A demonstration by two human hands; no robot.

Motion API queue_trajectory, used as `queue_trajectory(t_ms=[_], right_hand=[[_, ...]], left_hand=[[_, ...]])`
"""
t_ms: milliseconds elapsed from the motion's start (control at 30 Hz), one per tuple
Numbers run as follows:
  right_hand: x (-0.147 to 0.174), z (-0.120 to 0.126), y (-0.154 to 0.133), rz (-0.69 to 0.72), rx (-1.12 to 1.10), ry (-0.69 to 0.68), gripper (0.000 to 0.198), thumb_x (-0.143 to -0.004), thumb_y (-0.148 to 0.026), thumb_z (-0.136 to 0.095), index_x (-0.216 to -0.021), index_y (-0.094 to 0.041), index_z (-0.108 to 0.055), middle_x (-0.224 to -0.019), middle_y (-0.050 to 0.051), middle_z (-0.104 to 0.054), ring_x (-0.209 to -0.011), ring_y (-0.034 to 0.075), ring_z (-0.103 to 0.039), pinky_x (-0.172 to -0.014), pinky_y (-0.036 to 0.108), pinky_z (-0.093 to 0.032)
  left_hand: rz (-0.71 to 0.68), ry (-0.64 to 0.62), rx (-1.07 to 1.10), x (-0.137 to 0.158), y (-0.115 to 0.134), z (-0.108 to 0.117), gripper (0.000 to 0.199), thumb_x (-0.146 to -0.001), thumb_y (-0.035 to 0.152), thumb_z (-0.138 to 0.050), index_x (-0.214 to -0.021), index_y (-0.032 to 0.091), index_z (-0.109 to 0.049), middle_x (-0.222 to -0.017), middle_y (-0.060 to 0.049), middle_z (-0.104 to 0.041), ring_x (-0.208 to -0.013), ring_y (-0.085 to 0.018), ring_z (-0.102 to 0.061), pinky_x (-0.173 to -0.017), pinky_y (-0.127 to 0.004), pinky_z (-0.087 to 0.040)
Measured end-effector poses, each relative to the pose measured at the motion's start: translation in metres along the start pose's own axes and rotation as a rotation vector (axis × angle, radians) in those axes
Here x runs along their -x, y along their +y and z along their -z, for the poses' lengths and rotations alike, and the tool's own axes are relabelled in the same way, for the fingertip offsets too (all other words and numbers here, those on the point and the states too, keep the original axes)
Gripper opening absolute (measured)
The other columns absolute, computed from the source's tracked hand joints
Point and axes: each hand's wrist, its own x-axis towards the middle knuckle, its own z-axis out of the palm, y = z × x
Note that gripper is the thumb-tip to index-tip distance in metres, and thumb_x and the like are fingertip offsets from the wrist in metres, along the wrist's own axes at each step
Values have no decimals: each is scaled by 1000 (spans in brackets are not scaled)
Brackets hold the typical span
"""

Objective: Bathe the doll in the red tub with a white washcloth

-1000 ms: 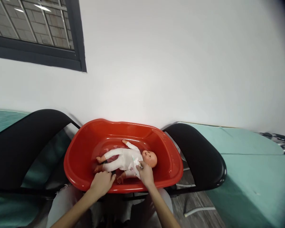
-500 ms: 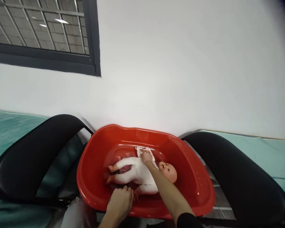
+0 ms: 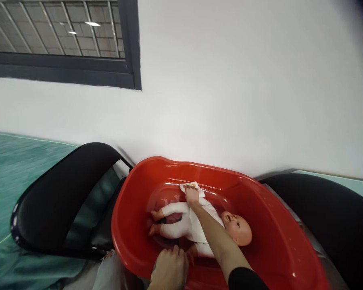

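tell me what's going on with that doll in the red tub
A person's right hand holds a small white cloth with a coloured print at the far side of a doll. The doll lies face up in white clothing in the red tub. The left hand is curled at the near rim; whether it holds anything is hidden.

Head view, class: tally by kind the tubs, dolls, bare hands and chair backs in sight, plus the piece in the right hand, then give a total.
Glossy red plastic tub: 1
Doll in white clothing: 1
Bare hands, left hand and right hand: 2
Small white piece with coloured print: 1
Curved black chair backs: 2
Total: 7
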Motion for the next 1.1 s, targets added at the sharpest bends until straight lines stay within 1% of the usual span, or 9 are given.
queue_trajectory(t_ms=[67, 200, 367, 500, 600, 700, 767, 1000, 1100], right_hand=[[-1, 5, -9, 34, -7, 0, 43, -90, -1, -41, -121, -10, -70, -125, 23, -67, -126, 30, -55, -105, 43, -35], [5, 22, -30, 121, -57, 1, 41, -88, -3, -48, -119, -16, -71, -114, 17, -72, -112, 26, -64, -96, 35, -41], [52, 39, -57, 317, -110, -30, 32, -95, -15, -50, -119, -19, -71, -110, 11, -74, -105, 22, -66, -90, 29, -42], [93, 28, -75, 601, -166, -119, 34, -93, -14, -53, -121, -20, -70, -119, 5, -72, -117, 18, -61, -102, 24, -38], [100, 9, -88, 768, -144, -163, 44, -90, -12, -55, -132, -20, -64, -133, 5, -66, -128, 20, -55, -116, 31, -30], [92, -9, -101, 779, -98, -174, 54, -87, -11, -58, -141, -17, -56, -144, 8, -58, -136, 22, -48, -120, 36, -27], [85, -17, -109, 763, -82, -171, 55, -85, -13, -61, -140, -16, -56, -144, 9, -58, -135, 23, -49, -119, 37, -30], [82, -44, -135, 733, -40, -103, 48, -87, -23, -66, -134, -16, -58, -135, 14, -62, -128, 30, -53, -113, 47, -36], [79, -54, -146, 700, -35, -96, 37, -89, -22, -63, -125, -13, -63, -128, 17, -64, -123, 34, -54, -111, 52, -36]], left_hand=[[15, 20, 3, 2, 1, 6, 36, -95, 16, -37, -112, 14, -68, -105, -16, -70, -92, -30, -68, -72, -38, -48], [-2, 51, 10, 7, 3, 15, 35, -95, 18, -37, -109, 13, -69, -103, -16, -70, -94, -31, -68, -72, -38, -49], [-18, 125, 14, 10, 4, 17, 35, -97, 20, -36, -105, 13, -70, -99, -16, -71, -90, -29, -69, -71, -38, -51], [-50, 175, -2, 10, 2, 14, 33, -97, 20, -39, -103, 12, -70, -95, -15, -71, -83, -28, -69, -67, -38, -52], [-70, 196, -10, 9, 0, 10, 31, -97, 21, -40, -103, 11, -69, -93, -15, -71, -83, -28, -69, -68, -39, -52], [-99, 205, -19, 7, -1, 5, 28, -95, 20, -43, -101, 11, -69, -93, -15, -70, -84, -28, -69, -68, -39, -52], [-108, 223, -23, 5, -3, 1, 26, -94, 22, -45, -100, 11, -68, -92, -14, -70, -82, -28, -69, -67, -39, -52], [-132, 367, -57, 3, -6, -6, 24, -96, 25, -45, -94, 15, -67, -85, -10, -70, -74, -25, -68, -61, -38, -49], [-117, 439, -95, 5, -5, -6, 21, -95, 26, -50, -90, 15, -68, -82, -8, -70, -70, -24, -67, -58, -37, -47]])
